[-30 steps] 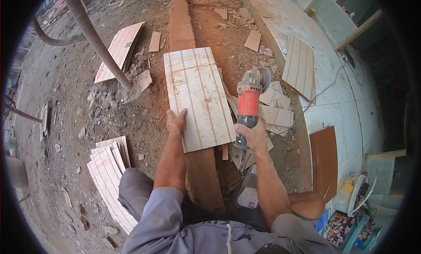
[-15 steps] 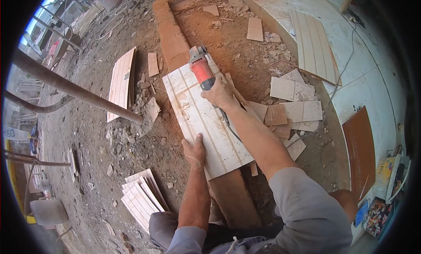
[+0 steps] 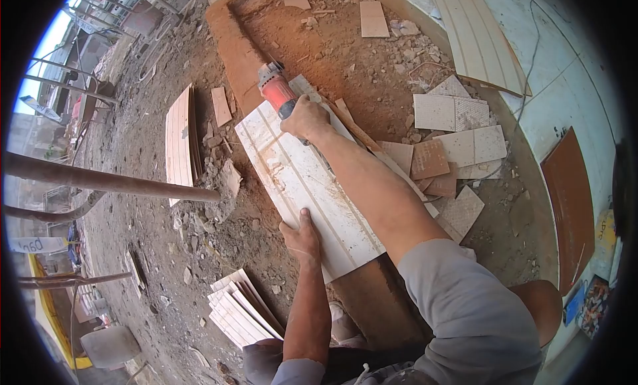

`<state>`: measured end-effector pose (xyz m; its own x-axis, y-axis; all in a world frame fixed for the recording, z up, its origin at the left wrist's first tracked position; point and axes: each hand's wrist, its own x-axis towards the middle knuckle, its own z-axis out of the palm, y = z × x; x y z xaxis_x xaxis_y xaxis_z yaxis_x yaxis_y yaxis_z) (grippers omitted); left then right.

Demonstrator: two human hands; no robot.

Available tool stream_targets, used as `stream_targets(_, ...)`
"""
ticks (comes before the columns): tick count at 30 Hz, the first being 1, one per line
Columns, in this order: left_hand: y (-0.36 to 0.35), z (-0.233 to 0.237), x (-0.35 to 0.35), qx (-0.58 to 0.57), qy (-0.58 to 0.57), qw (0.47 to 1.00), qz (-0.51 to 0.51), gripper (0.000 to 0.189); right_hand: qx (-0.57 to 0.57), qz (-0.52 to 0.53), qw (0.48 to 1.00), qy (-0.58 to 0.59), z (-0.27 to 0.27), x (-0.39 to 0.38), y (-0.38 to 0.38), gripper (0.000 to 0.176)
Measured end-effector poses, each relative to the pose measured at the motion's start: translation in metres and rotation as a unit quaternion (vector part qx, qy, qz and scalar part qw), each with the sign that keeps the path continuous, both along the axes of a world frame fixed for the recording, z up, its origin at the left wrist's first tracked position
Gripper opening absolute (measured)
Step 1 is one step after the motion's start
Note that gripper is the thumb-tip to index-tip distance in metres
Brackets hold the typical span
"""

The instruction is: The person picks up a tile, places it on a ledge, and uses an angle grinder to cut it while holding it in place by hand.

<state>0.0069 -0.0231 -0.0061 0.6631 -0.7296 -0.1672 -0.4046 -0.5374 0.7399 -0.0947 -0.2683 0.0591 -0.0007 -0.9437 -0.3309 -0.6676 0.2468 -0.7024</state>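
A red and grey angle grinder point(image 3: 276, 93) is in my right hand point(image 3: 307, 119), whose fingers wrap round its dark rear end. The tool lies over the far end of a white striped tile point(image 3: 309, 192). My left hand point(image 3: 302, 239) rests on the tile's near left edge, thumb on top and fingers at the side, mostly hidden. Beneath the tile runs a brown beam point(image 3: 379, 305). The grinder's disc cannot be made out clearly.
Stacked tiles stand at the left point(image 3: 179, 139) and lower left point(image 3: 242, 308). Tile offcuts point(image 3: 452, 112) lie on the right. A metal pole point(image 3: 113, 179) juts in from the left. A cable point(image 3: 528, 73) crosses the pale floor point(image 3: 565, 86).
The view has shifted and turned slightly. The grinder and my right hand have moved a little towards the tile's far left corner. My left hand still holds the tile's edge.
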Motion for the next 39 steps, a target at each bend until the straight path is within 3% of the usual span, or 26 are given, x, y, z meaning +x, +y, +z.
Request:
stream_targets(9,-0.003,0.006,-0.005,0.038,-0.041,0.998,0.004,0.075,0.006,0.011,1.000,-0.002,-0.002,-0.002,-0.005,0.071)
stream_targets(39,-0.006,0.012,-0.009,0.096,-0.082,0.992,0.018,0.072,0.012,0.004,1.000,-0.002,-0.006,-0.001,-0.011,0.073)
